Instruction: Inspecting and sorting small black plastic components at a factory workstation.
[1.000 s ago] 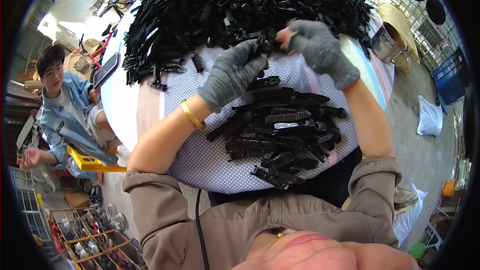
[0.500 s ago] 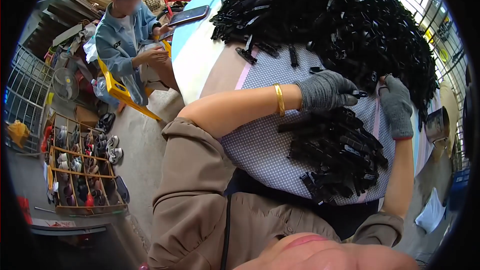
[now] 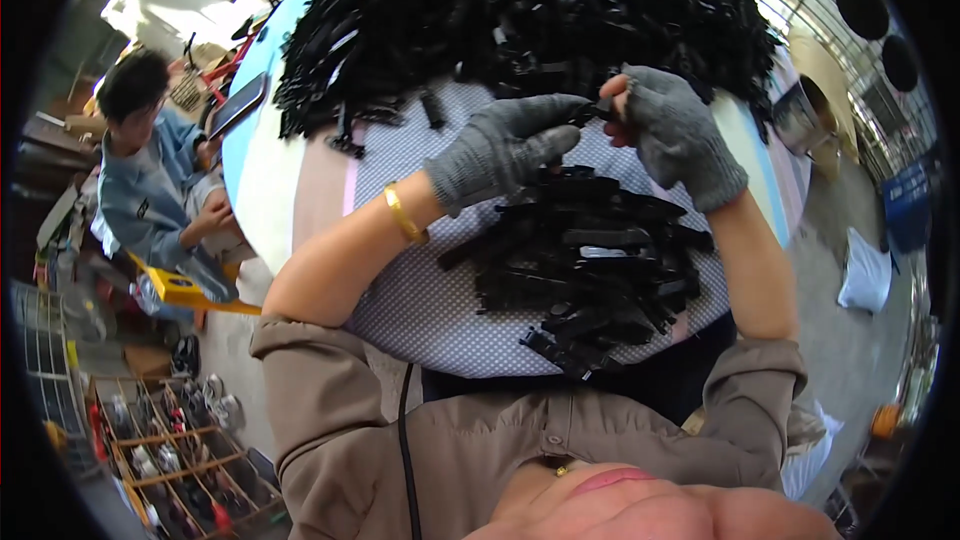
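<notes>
My left hand (image 3: 510,148), in a grey knit glove, pinches a small black plastic part (image 3: 592,113) between thumb and fingers. My right hand (image 3: 683,138) wears a matching glove with bare fingertips, which close on the same part from the other side. Its exact shape is too small and blurred to make out. Below my hands lies a smaller pile of long black plastic pieces (image 3: 590,260) on the patterned tablecloth (image 3: 425,325). Beyond them a large heap of loose black parts (image 3: 520,15) covers the far side of the round table.
At the left a person in a blue jacket (image 3: 150,185) sits on a yellow chair (image 3: 185,290). A phone (image 3: 238,105) lies near the table's left edge. A shoe rack (image 3: 190,450) stands at lower left. To the right are a metal pot (image 3: 803,115) and a white bag (image 3: 866,272).
My hands have come together above the smaller pile; they were apart, with a black part in my left. My right fingers have left the heap's edge. The whole view has shifted.
</notes>
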Tool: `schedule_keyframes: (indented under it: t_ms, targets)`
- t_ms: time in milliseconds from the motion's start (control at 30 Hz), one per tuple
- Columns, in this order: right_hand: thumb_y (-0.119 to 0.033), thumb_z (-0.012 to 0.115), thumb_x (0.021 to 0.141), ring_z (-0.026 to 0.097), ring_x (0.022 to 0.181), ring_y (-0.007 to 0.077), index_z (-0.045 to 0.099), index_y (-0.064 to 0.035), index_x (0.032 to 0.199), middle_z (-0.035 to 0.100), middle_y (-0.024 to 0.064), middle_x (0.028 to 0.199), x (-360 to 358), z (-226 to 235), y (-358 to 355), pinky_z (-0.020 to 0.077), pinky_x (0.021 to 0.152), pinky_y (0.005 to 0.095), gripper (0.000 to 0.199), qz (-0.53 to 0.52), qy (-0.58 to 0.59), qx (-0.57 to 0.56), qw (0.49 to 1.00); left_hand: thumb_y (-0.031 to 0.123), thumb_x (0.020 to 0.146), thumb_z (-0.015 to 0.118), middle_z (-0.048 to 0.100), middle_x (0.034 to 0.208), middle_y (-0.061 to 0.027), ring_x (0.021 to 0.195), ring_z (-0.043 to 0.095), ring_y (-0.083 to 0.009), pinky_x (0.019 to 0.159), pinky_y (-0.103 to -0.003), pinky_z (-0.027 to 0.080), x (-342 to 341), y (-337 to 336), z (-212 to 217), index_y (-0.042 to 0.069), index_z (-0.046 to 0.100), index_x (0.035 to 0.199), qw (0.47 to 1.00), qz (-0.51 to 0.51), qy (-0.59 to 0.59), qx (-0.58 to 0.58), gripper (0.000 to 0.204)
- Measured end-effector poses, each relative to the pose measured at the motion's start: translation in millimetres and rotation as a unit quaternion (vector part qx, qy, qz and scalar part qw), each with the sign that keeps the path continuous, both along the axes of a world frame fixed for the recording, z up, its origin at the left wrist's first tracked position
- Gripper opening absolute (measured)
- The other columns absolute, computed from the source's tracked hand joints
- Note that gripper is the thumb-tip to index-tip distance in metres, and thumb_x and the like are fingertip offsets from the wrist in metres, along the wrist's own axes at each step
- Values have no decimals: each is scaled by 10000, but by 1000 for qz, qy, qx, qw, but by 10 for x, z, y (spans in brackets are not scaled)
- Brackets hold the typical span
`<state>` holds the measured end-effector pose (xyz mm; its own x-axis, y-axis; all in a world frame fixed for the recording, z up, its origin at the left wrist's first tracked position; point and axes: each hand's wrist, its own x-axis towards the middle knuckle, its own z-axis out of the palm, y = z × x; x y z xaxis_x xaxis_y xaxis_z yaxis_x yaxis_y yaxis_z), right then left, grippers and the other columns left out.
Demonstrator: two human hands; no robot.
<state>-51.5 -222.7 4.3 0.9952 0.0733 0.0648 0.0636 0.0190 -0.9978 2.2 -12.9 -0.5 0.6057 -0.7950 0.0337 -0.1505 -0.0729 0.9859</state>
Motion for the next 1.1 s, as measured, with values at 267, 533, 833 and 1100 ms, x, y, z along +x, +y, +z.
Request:
schedule_keyframes:
  t_ms: [267,533,833,1100]
  targets:
    - [-185,638,820,640,740,180,556,-54,980,575,31,808,-52,-46,8,541,678,331,223,-31,113,89,989,199,889,576,569,775,26,656,542,-33,607,-181,471,-41,-40,60,14,483,1258,995,13,-24,97,423]
    - [-187,545,867,633,670,155,584,-3,849,609,74,773,-91,55,82,527,625,273,189,-33,60,-45,997,262,875,597,570,684,29,564,535,-25,512,-172,464,63,34,13,56,502,1250,997,-13,30,69,438]
    - [-241,626,798,603,599,139,593,-19,771,578,42,642,-103,46,122,490,569,264,227,-75,36,-135,987,299,868,604,536,592,32,476,483,-27,411,-182,396,98,49,-5,63,511,1242,993,-4,40,107,452]
    - [-348,592,824,616,693,154,618,-7,875,616,76,773,-88,127,19,504,650,286,346,15,28,-108,994,275,876,595,532,628,41,505,460,-21,461,-160,374,42,45,120,8,616,1018,995,24,-14,93,303]
